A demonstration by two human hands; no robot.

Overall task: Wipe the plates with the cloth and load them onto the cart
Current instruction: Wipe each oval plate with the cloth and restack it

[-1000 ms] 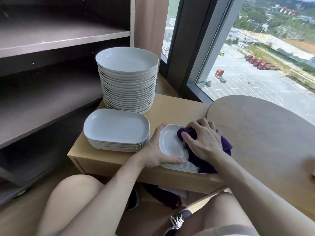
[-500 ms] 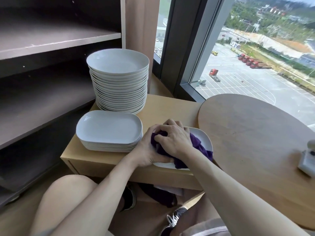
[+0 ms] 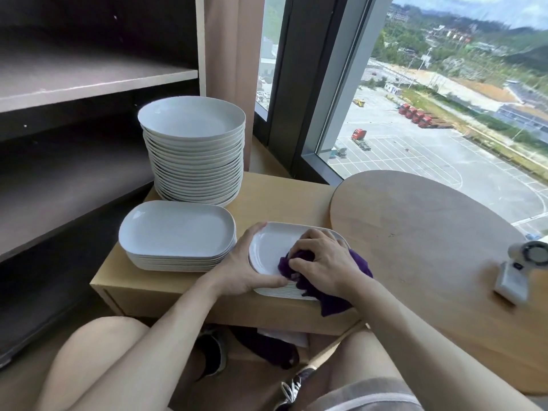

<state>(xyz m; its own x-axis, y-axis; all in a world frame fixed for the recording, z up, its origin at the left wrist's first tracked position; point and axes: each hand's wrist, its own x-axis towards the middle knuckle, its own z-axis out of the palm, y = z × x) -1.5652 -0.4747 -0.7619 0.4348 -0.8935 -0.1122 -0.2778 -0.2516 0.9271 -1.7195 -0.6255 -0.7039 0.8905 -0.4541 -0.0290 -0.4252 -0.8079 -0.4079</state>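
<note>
A small stack of white oblong plates [image 3: 268,250] sits at the front of a low wooden bench [image 3: 284,197]. My left hand [image 3: 241,266] grips the left rim of the top plate, thumb along its near edge. My right hand [image 3: 321,262] clutches a bunched purple cloth [image 3: 335,298] and presses it onto the plate's middle; part of the cloth hangs over the bench's front edge. To the left lies a second stack of white oblong plates [image 3: 176,232]. Behind it stands a tall stack of round white plates [image 3: 194,149].
A dark shelving unit [image 3: 74,84] with wide shelves fills the left. A round wooden table [image 3: 430,241] stands on the right with a small white fan [image 3: 522,269] on it. A window lies behind. My knees and shoes are below the bench.
My right hand slid the cloth from the plate's left end back toward its middle. My left hand keeps hold of the plate's left rim. The camera view shifted slightly.
</note>
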